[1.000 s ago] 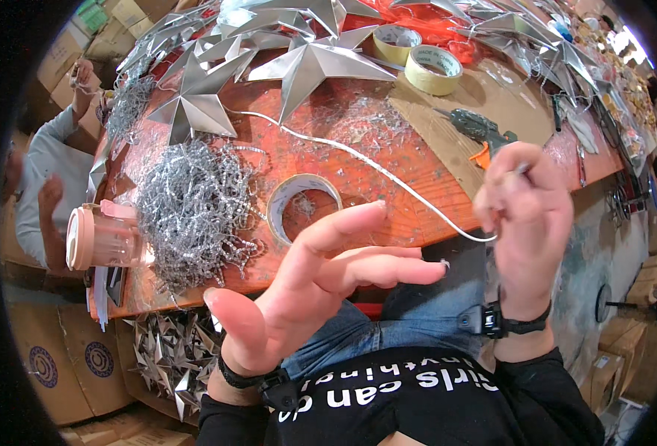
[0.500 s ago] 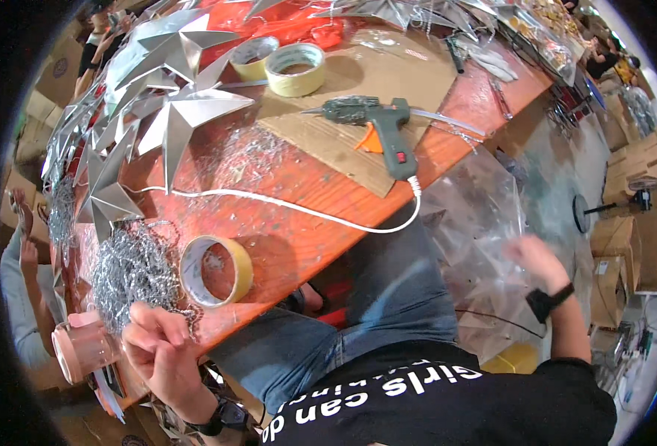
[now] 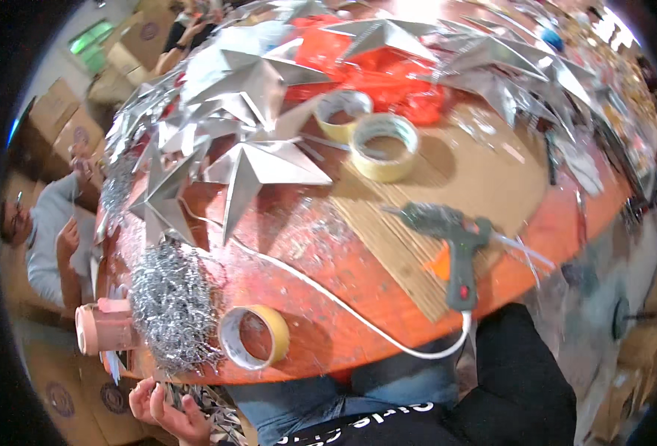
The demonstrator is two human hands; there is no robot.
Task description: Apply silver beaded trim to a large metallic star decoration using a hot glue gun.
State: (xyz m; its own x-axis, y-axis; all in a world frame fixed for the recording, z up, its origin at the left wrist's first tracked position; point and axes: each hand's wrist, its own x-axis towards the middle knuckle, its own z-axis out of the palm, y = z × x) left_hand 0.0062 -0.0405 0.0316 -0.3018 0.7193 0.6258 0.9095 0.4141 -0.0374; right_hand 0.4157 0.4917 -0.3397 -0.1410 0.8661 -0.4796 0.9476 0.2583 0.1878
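My left hand [image 3: 166, 412] is low at the left, just off the table's near edge, fingers loosely curled and apart with nothing visible in them. Nearest to it, on the table, lie a heap of silver tinsel-like strands [image 3: 174, 308] and a yellow tape roll [image 3: 279, 336] standing on its edge. My right hand is out of view; only a black sleeve [image 3: 525, 372] shows at lower right. A dark green hot glue gun [image 3: 458, 249] with an orange trigger rests on the cardboard sheet [image 3: 484, 167], its white cord [image 3: 328, 297] curving across the table.
Silver folded stars [image 3: 247, 163] crowd the far left, with more [image 3: 492, 56] at the far right. Two tape rolls, one nearer [image 3: 384, 171], one behind [image 3: 332, 131], sit by red plastic [image 3: 395, 93]. A pinkish cup [image 3: 102, 328] stands at left, near another person's grey sleeve [image 3: 57, 241].
The view has shifted, so the table sits lower and further right. My left hand has dropped below the table edge and its fingers have loosened. My right hand has left the view.
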